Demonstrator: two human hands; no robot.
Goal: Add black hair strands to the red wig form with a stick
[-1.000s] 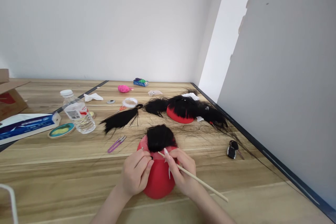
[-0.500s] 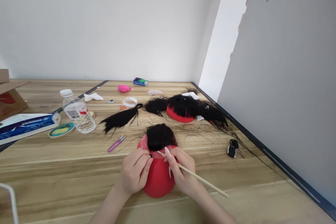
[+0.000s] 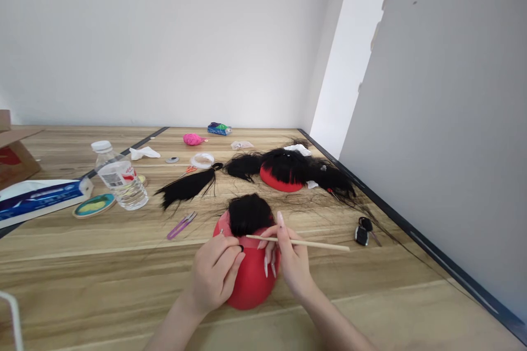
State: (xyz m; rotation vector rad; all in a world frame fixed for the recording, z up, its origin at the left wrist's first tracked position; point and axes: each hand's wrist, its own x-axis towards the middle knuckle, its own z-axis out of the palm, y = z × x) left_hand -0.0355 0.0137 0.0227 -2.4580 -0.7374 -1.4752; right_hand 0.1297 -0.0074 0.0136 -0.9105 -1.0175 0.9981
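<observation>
A red dome-shaped head form rests in front of me, with a patch of black hair on its far side. My left hand is closed at the dome's left, and a small dark loop of hair shows between its thumb and forefinger. A thin wooden stick is pinched in my right hand. The stick lies nearly level, its pointed end over the dome just below the hair patch. Whether a fine hook sits at that tip is too small to tell.
Purple thread snips lie left of the dome. Beyond are a tied black hair bundle, a second red form under long black hair, and a water bottle. A key fob lies right, a tissue pack left.
My right hand has rolled the stick from a downward slant to nearly level, raising its rear end. My left hand has shifted slightly back, and the dark loop between its fingertips shows more clearly.
</observation>
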